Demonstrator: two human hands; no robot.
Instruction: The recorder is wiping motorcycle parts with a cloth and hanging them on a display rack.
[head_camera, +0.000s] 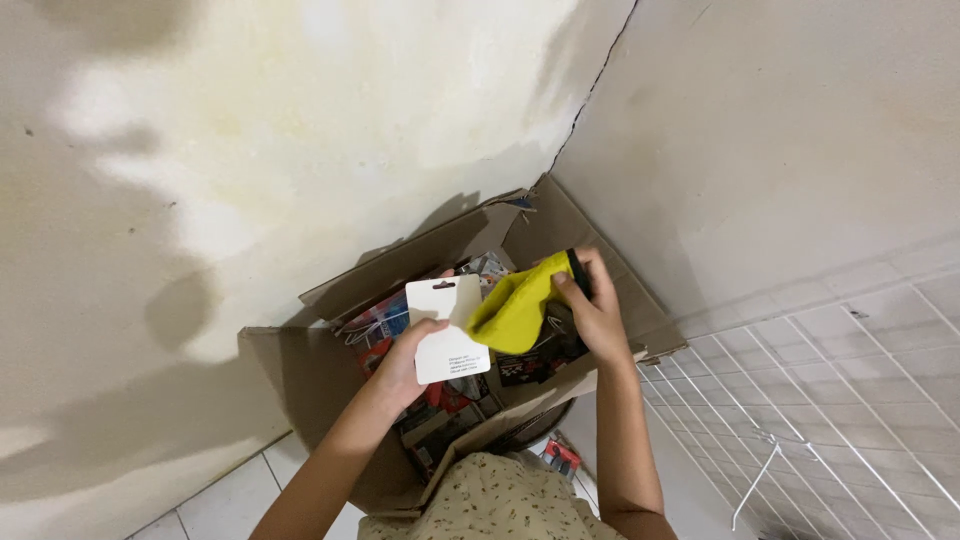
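Note:
My left hand grips the lower left edge of a white hang-tag card held over an open cardboard box. A yellow fabric piece is attached to the card and droops to the right. My right hand pinches the upper right end of the yellow fabric, where a small black part shows. Both hands hover above the box's contents.
The box stands in a wall corner and holds several red, black and white packaged items. A white wire grid panel with a hook leans at the right. White floor tiles show lower left. One small red package lies on the floor.

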